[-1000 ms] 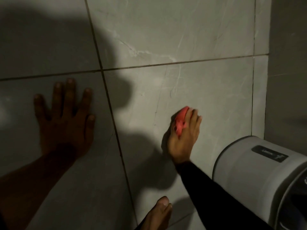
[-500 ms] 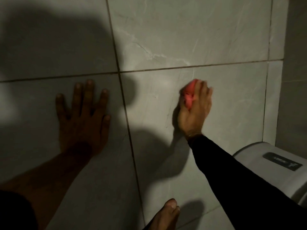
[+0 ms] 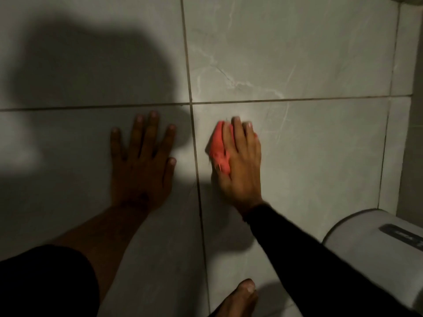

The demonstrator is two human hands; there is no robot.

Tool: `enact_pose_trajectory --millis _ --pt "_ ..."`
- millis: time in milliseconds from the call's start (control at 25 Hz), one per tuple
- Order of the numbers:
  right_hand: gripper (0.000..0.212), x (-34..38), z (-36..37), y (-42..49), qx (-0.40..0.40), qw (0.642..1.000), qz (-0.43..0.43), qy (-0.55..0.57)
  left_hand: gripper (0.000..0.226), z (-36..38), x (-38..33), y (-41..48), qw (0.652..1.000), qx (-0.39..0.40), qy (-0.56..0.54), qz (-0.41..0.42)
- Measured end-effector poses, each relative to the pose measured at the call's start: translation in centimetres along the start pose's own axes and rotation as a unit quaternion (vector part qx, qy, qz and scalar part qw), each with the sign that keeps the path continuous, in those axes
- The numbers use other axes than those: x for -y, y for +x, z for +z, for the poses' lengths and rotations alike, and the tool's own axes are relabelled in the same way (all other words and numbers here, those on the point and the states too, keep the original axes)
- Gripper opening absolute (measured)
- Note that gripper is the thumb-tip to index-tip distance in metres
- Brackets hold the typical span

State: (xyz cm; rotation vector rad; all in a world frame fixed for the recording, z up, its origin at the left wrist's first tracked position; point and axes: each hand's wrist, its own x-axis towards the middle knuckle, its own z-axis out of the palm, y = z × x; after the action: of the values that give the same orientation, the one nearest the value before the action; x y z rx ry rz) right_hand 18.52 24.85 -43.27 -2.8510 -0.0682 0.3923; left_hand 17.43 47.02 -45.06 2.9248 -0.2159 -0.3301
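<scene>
My right hand [image 3: 240, 165] presses a red scrubbing pad [image 3: 219, 149] flat against the grey tiled wall [image 3: 297, 65], just right of a vertical grout line [image 3: 195, 156]. Its fingers lie over the pad and curl round its top edge. My left hand [image 3: 143, 161] rests flat on the tile to the left of that grout line, fingers spread, in shadow. Most of the pad is hidden under my right hand.
A white rounded appliance [image 3: 377, 252] with a dark label sits at the lower right. A bare foot [image 3: 238, 298] shows at the bottom middle. A wall corner [image 3: 409, 110] runs down the right side. Large shadows cover the left tiles.
My right hand has slid the red pad up and to the left, towards the vertical grout line. The left hand stays flat on the wall. The view has shifted so both hands sit further right.
</scene>
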Motion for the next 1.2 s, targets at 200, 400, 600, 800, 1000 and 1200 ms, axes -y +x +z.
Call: enact_pose_trajectory --millis 200,400,600,800,1000,1200 --pt "0.074 -4.2 -2.2 1.7 -0.059 0.994 0.093 -0.002 0.069 0.1 -0.2 0.0 1.0 -0.003 0.003 0.0" --pt "0.064 4.9 0.7 2.6 -0.015 0.995 -0.093 -0.021 0.068 0.1 0.2 0.0 1.0 -0.006 -0.002 0.003" --pt "0.071 -1.8 -1.2 -5.1 0.055 0.995 -0.017 -0.076 0.07 0.0 -0.3 -0.1 1.0 0.0 0.008 -0.002" --pt "0.072 3.3 -0.5 6.3 -0.061 0.997 -0.029 -0.031 0.069 0.4 0.1 -0.1 1.0 -0.001 -0.01 0.002" --pt "0.063 3.0 3.0 -15.6 0.061 0.995 -0.061 -0.049 0.07 0.2 0.1 -0.1 1.0 0.009 0.003 0.002" --pt "0.07 -8.3 0.7 -10.4 -0.013 0.986 0.144 -0.08 0.07 0.1 0.2 -0.3 1.0 0.015 0.002 0.004"
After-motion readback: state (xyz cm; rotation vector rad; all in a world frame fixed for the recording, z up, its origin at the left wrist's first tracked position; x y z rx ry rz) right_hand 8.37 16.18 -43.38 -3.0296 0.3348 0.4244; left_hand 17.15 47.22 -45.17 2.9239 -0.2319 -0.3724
